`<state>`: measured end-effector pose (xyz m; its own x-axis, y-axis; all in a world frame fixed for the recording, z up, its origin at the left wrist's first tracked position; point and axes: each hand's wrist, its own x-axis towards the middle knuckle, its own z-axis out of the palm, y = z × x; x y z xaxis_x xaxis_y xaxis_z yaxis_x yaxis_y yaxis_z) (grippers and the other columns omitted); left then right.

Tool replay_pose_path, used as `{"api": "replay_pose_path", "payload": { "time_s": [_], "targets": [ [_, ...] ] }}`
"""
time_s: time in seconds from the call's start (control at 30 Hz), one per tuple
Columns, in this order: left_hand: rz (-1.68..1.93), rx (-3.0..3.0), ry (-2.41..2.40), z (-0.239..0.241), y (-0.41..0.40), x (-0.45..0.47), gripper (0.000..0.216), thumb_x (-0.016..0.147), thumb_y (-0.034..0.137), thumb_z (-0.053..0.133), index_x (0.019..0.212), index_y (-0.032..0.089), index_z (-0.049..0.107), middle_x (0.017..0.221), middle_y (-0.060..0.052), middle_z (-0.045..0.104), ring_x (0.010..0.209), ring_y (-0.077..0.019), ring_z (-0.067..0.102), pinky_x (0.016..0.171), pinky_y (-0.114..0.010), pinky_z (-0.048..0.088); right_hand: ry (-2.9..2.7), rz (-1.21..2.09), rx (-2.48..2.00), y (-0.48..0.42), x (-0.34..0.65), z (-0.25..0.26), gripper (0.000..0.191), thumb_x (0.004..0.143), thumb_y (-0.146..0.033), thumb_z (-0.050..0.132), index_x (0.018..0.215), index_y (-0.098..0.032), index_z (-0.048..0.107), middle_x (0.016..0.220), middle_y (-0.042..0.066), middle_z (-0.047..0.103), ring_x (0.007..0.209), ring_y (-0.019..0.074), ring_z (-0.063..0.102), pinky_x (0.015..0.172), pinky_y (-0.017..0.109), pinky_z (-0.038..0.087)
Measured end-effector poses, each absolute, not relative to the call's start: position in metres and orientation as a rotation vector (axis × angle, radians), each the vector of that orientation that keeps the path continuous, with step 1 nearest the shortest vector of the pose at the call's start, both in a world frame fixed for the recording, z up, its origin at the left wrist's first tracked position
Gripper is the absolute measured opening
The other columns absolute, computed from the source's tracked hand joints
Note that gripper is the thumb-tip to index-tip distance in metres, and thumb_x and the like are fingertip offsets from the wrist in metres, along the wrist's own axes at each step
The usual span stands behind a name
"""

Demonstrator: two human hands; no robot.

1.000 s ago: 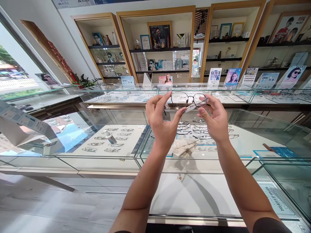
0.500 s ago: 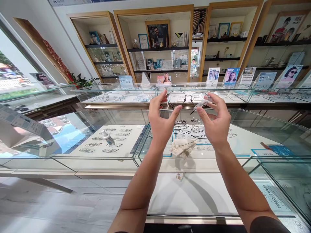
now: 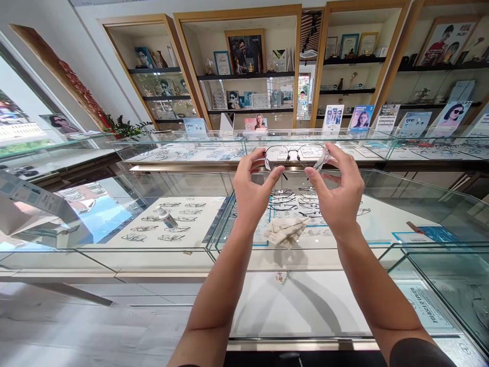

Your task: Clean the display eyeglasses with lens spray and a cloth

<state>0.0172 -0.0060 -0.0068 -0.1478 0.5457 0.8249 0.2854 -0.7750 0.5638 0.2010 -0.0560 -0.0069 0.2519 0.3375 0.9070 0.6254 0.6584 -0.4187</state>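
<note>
Glasses [image 3: 296, 155], thin dark metal frame, are up in the air at arm's length, level, lenses facing me, above the glass counter [image 3: 214, 250] and touching nothing but my fingers. Head view is the only one. Step in hand, as I read it: a two-handed hold-up to check the frame, both ends supported. Left hand [image 3: 254, 191] is closed in a pinch on the left end of the frame, thumb under, fingertips on top, nothing else in it. Right hand [image 3: 340, 196] pinches the right end with thumb and index; the other fingers fan out loose and touch nothing. The temples look folded in or hanging below the rims, too thin to say which. Judgement on a next move: it calls for a light, even pinch on both sides, no twist across the bridge, fingertips off the lenses. On the counter top just below my hands lies a crumpled cloth [image 3: 284, 230]; a small spray bottle [image 3: 166, 217] lies well to the left. Display frames [image 3: 290, 201] sit in rows under the glass. Wall shelves [image 3: 248, 76] with pictures stand well behind.
</note>
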Motion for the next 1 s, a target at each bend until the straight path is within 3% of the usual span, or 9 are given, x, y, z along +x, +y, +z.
{"api": "replay_pose_path", "payload": {
  "time_s": [0.27,0.67,1.0],
  "targets": [
    [2.156,2.018,0.916,-0.013,0.004,0.017,0.054,0.089,0.051,0.084,0.134,0.026,0.066,0.130,-0.010,0.072,0.114,-0.0234,0.072,0.094,-0.038,0.060,-1.355,-0.125,-0.875,-0.052,0.200,-0.011,0.062,0.099,-0.058,0.069,0.155,-0.035,0.056,0.153,0.010,0.063,0.132,0.0349,0.067,0.099,0.054,0.068],
    [2.564,2.223,1.061,-0.014,0.001,0.020,0.055,0.089,0.052,0.083,0.133,0.023,0.066,0.121,-0.010,0.070,0.115,-0.0272,0.068,0.101,-0.044,0.057,-1.382,0.313,-0.760,-0.027,0.217,-0.016,0.058,0.092,-0.054,0.080,0.144,-0.036,0.063,0.152,0.007,0.068,0.142,0.0296,0.063,0.121,0.055,0.052],
    [2.483,2.157,1.010,-0.017,0.004,0.019,0.057,0.088,0.055,0.084,0.135,0.027,0.067,0.127,-0.011,0.069,0.126,-0.0309,0.065,0.110,-0.049,0.054,-1.405,0.130,-0.723,-0.023,0.212,-0.018,0.055,0.096,-0.049,0.076,0.146,-0.032,0.059,0.153,0.010,0.066,0.143,0.0282,0.062,0.121,0.055,0.049]
  ]
}}
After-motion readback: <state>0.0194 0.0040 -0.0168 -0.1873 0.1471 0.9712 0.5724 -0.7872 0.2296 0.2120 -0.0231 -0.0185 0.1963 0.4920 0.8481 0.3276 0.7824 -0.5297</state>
